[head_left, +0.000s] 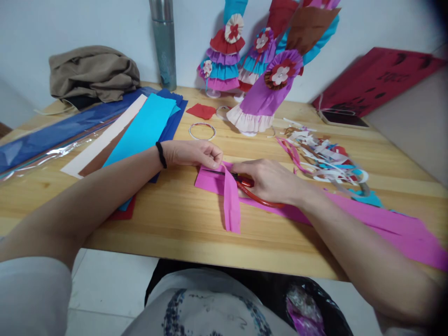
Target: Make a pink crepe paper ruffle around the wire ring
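Observation:
Red-handled scissors (246, 181) are in my right hand (271, 179), their blades pointing left across pink crepe paper (212, 181). A partly cut strip (231, 205) of the pink paper hangs down over the blades toward the table's front edge. My left hand (201, 154) pinches the pink paper at the far side of the blades, finger and thumb closed. Under my right forearm the long remainder of the pink paper (395, 226) runs off to the right.
Stacked blue, brown and white paper sheets (140, 123) lie at left, near a brown cloth (94, 72) and a bottle (164, 51). Ruffled paper flower bouquets (261, 100) stand at the back. Paper scraps (329, 156), a phone (343, 118) and a red bag (378, 79) are right; a ring (202, 124) lies centrally.

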Demonstrator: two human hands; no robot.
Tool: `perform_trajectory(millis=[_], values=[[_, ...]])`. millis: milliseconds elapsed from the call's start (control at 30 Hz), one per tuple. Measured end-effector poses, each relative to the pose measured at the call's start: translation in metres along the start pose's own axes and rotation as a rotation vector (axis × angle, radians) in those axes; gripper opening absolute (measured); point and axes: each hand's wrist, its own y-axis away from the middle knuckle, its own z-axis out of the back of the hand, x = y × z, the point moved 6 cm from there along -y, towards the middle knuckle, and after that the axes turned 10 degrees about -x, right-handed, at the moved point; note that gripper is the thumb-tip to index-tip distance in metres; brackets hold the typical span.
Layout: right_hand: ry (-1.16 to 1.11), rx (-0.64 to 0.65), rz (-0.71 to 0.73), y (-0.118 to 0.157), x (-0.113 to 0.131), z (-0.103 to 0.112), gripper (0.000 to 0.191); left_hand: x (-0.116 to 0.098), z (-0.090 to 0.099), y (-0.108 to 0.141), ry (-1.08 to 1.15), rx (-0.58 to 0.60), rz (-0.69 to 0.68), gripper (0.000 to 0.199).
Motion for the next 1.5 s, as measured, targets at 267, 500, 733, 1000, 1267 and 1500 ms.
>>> perform_trajectory(millis=[267,500,733,1000,1267,1500], values=[[0.012,0.004,-0.018,-0.001,0.002,0.000,0.027,-0.002,-0.002,0.001,0.034,0.002,0.005,0.022],[0.055,0.002,-0.019,-0.003,-0.002,-0.003,0.030,-0.003,-0.003,0.001,0.027,0.006,0.011,0.022],[0.067,-0.001,-0.062,-0.002,-0.001,-0.002,0.029,-0.003,-0.002,0.000,0.013,-0.001,-0.008,0.021],[0.085,-0.011,-0.049,-0.001,0.007,-0.001,0.029,-0.002,-0.003,0.000,0.056,0.004,-0.004,0.020],[0.119,-0.016,-0.071,-0.003,0.011,-0.003,0.030,-0.002,-0.004,0.001,0.064,0.006,0.005,0.021],[0.138,-0.029,-0.033,-0.004,0.010,-0.006,0.021,0.000,-0.003,0.000,0.079,0.009,-0.005,0.021]])
